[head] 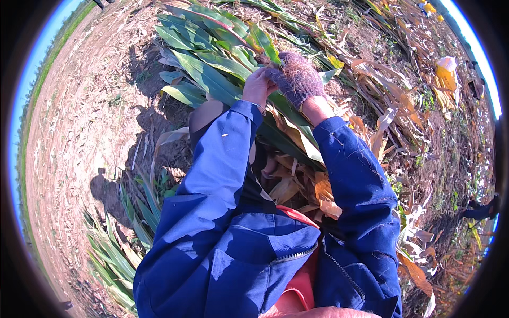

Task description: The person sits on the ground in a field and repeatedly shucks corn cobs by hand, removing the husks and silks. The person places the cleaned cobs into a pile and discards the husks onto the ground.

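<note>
Cut maize plants with long green leaves (210, 71) lie in front of me. My bare left hand (258, 88) and my right hand (298, 77), in a purple knit glove, meet at their right side. The fingers of both hands are bent around a part of a maize plant (264, 59), which they mostly hide; whether it is an ear or a stalk I cannot tell. Reddish-brown silk strands cling to the back of the glove. Under my forearms lie a broad green leaf (288, 139) and dry husks (286, 189).
Dry maize stalks (381, 103) run along the ground to the right. Farther right stands a yellow sack (447, 79) with a pale top. More green leaves (113, 254) lie at lower left. Stubble-strewn soil (75, 131) stretches left. A person's legs (103, 3) show at the top left edge.
</note>
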Action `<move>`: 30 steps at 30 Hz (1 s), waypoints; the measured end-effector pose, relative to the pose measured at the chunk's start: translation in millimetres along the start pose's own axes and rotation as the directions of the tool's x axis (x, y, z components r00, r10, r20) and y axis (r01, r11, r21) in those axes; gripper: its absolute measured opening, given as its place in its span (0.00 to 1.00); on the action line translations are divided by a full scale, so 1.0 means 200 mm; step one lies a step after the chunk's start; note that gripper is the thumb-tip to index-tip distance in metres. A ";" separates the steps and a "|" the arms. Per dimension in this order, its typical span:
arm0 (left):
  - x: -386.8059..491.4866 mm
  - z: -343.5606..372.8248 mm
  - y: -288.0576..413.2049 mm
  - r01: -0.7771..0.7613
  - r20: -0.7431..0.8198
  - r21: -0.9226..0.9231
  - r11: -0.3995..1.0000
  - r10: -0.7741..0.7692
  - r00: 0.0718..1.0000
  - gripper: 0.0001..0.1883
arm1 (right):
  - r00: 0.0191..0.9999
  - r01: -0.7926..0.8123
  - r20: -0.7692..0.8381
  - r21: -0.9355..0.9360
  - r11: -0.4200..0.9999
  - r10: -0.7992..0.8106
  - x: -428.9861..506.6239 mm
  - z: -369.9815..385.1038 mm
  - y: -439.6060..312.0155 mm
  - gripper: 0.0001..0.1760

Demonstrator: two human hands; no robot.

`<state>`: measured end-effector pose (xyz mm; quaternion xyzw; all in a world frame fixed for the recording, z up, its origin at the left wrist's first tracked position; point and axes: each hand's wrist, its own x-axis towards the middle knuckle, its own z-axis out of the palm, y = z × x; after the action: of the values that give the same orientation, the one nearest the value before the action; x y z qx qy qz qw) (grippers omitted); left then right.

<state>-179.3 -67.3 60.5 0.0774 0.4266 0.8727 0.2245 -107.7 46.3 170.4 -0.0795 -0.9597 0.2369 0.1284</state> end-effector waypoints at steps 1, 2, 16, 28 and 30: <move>-0.04 0.00 -0.02 -0.006 -0.043 0.033 0.999 0.007 0.999 0.14 | 0.999 -0.045 0.017 -0.039 0.998 0.045 0.01 0.03 -0.03 0.29; -0.06 -0.01 -0.04 0.011 -0.050 0.014 1.000 -0.010 0.999 0.13 | 0.999 -0.035 -0.018 0.001 0.999 0.035 0.00 0.05 -0.06 0.25; -0.17 0.02 -0.28 0.023 -0.184 0.132 0.991 0.002 0.983 0.11 | 0.790 -0.476 -0.158 0.452 0.755 0.592 -0.06 0.04 0.53 0.22; -0.19 0.07 -0.22 0.050 0.010 0.157 0.986 -0.052 0.999 0.14 | 0.965 0.029 -0.260 0.205 0.978 0.026 -0.20 0.06 0.32 0.28; -0.19 0.11 -0.25 0.036 0.019 0.156 0.987 -0.040 0.999 0.13 | 0.965 0.144 -0.217 -0.039 0.989 -0.149 -0.16 0.14 0.32 0.23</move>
<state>-122.6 -42.5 37.7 0.0961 0.4924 0.8314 0.2390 -79.7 83.7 109.3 -0.0357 -0.9456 0.2054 0.2499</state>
